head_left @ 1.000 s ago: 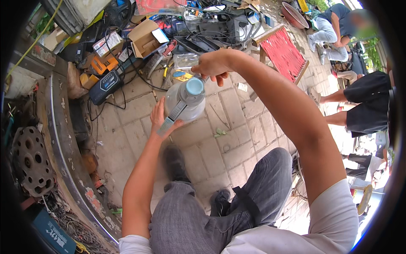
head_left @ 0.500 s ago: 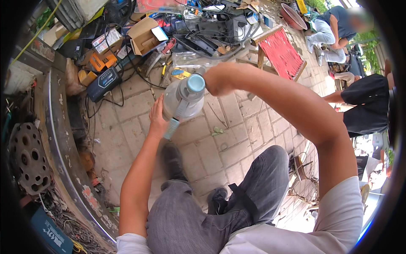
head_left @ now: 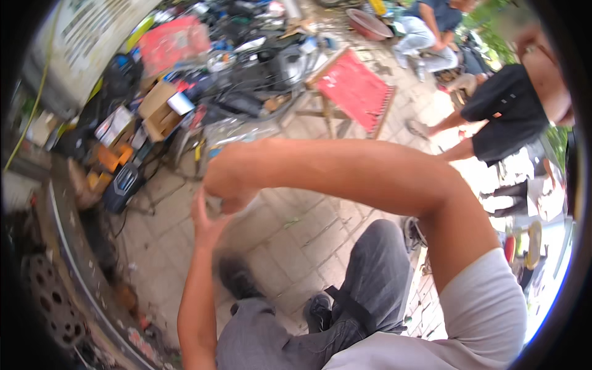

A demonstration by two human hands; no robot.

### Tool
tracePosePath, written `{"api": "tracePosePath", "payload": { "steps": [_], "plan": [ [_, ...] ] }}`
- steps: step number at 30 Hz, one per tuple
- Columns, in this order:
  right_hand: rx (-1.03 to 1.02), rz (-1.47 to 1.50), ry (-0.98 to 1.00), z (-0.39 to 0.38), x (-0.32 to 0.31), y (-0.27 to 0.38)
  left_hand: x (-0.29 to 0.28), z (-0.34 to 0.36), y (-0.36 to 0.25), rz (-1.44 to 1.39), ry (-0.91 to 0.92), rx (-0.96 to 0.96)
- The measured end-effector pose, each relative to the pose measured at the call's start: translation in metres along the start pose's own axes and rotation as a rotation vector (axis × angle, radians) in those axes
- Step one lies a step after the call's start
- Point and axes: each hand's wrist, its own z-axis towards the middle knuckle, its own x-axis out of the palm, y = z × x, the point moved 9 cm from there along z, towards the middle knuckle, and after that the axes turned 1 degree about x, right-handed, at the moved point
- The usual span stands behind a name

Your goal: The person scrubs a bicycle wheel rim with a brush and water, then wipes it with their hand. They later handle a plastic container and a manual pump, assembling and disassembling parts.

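A large translucent water bottle (head_left: 250,205) is almost wholly hidden behind my hands; only a pale sliver of its side shows. My right hand (head_left: 237,172) is curled over the top of the bottle, where its cap is covered from sight. Against the bottle's near left side rests my left hand (head_left: 211,221), thumb and fingers forming a V around it. Both hands meet in front of me, above the paved floor (head_left: 277,246). Motion blurs them somewhat.
A low red-topped folding stool (head_left: 354,89) stands ahead. Cables and parts lie heaped at the far left, with an open cardboard box (head_left: 161,111) and a dark charger-like case (head_left: 123,187). A metal-edged ledge (head_left: 74,259) runs along my left. Other people sit and stand at the right.
My right hand has come left and over the bottle's top, covering the light blue cap seen before. The view has swung, bringing more of the people at the right into sight.
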Motion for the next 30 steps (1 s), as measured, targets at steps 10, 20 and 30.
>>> {"api": "tracePosePath", "payload": {
  "steps": [10,20,30],
  "plan": [
    [0.549,0.579,-1.198,-0.087,0.108,-0.140,0.014,0.055,-0.088,0.105,0.035,0.253],
    [0.148,0.611,-1.010,-0.116,0.016,-0.118,-0.028,0.095,-0.142,-0.524,0.208,0.204],
    [0.253,1.216,-1.358,-0.235,0.021,-0.124,-0.035,0.125,-0.158,-0.230,0.402,0.076]
  ]
}}
